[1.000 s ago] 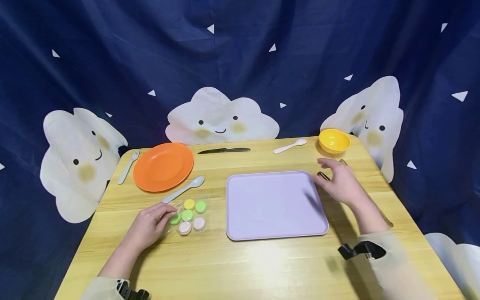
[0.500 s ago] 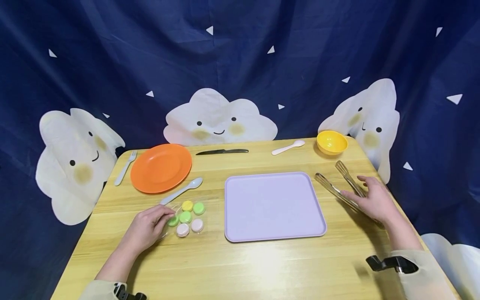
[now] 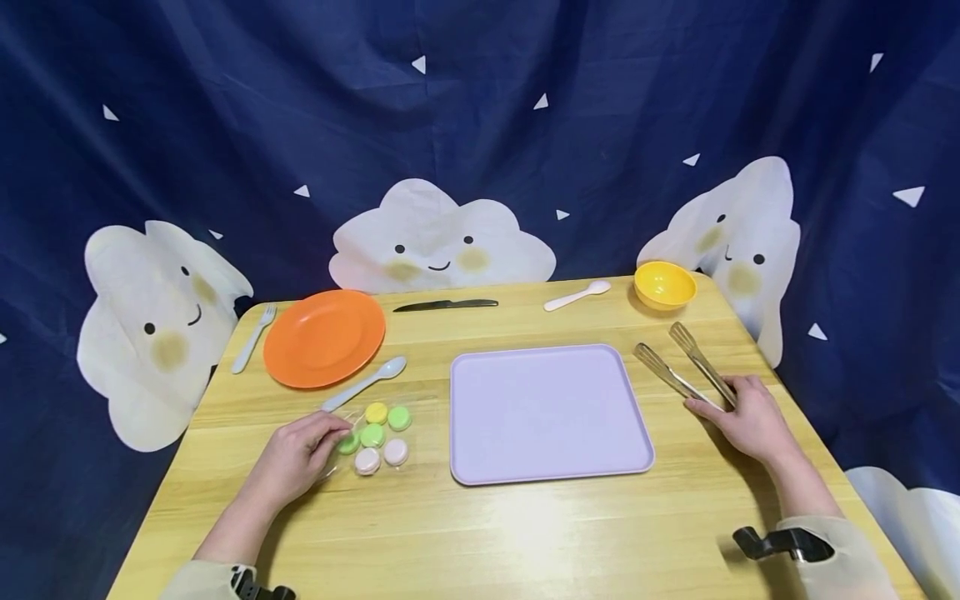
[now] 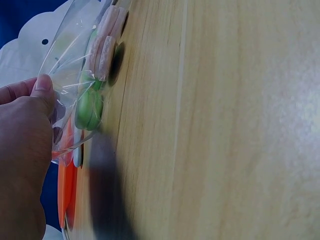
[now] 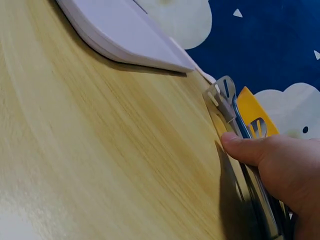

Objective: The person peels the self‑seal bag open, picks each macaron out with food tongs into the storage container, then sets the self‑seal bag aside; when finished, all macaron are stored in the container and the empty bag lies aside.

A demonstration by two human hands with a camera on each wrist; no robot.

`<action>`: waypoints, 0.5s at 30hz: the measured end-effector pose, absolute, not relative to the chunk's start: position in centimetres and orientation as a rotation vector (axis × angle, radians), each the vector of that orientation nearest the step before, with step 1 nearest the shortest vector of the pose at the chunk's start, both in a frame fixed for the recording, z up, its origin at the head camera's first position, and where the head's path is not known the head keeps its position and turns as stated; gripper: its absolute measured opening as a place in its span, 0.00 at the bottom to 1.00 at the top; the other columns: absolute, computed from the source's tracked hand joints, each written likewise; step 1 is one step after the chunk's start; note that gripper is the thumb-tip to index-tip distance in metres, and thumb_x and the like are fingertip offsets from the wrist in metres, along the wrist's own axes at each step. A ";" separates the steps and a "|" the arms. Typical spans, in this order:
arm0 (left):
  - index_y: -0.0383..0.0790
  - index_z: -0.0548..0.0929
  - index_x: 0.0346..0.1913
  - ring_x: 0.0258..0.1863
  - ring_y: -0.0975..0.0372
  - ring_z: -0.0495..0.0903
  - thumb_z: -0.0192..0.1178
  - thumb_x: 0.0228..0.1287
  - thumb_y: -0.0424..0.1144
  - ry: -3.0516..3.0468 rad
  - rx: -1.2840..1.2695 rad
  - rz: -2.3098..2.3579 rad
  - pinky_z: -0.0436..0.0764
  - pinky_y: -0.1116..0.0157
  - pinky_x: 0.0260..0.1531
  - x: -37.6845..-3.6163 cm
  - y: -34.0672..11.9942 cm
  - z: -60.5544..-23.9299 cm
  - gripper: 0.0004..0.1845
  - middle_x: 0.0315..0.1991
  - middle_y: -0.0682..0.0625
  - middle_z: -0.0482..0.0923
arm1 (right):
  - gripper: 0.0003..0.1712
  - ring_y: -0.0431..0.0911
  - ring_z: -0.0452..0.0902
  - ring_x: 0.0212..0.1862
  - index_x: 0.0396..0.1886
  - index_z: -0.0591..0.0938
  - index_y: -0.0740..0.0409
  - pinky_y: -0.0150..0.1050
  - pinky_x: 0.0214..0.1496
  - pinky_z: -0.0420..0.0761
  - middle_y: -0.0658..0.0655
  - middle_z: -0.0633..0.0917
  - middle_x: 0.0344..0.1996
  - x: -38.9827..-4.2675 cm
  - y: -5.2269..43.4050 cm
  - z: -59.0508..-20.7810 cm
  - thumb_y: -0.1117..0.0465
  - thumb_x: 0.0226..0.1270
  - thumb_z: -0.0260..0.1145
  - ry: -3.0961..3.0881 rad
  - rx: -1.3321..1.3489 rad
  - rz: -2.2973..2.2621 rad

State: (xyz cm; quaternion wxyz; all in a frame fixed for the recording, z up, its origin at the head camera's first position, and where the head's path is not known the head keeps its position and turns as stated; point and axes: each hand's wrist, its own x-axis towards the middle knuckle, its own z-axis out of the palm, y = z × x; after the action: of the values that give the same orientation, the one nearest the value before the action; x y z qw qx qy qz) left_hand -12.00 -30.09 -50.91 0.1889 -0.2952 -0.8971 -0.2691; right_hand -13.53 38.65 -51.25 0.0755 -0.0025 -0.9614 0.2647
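My left hand (image 3: 288,460) pinches the edge of a clear plastic bag (image 4: 70,55) between thumb and fingers. Several toy macarons lie inside the bag, among them a yellow macaron (image 3: 377,412), green ones (image 3: 372,435) and pale pink ones (image 3: 396,452). At the right side of the table, my right hand (image 3: 753,423) grips a pair of metal tongs (image 3: 705,365), with the thumb on the near arm and fingers over the far one. The slotted tong heads stand apart and point away from me. Part of the tongs is hidden under the palm.
A lilac tray (image 3: 551,417) lies mid-table, between both hands. Behind the bag are a light blue spoon (image 3: 363,385), an orange plate (image 3: 324,337) and a fork (image 3: 253,340). Along the back edge sit a black knife (image 3: 446,306), a pink spoon (image 3: 577,296) and a yellow bowl (image 3: 665,286).
From beside the tray's right edge, my right hand has moved right and toward me, and now holds the tongs. My left hand has kept its pinch on the bag.
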 end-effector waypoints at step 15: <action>0.43 0.90 0.41 0.40 0.62 0.88 0.76 0.59 0.23 -2.518 -0.829 -0.756 0.84 0.72 0.45 -12.1 -30.0 -50.9 0.13 0.40 0.57 0.88 | 0.34 0.48 0.75 0.31 0.61 0.78 0.68 0.38 0.29 0.73 0.61 0.86 0.39 -14.3 36.0 -47.0 0.47 0.70 0.77 -2.820 0.103 0.914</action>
State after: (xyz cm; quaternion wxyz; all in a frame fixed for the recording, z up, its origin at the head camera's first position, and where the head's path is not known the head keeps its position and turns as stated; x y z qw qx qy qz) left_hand -12.10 -30.05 -50.94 0.1913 -0.2952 -0.8965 -0.2693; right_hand -14.35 36.04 -46.97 0.0876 0.0347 -0.9470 0.3070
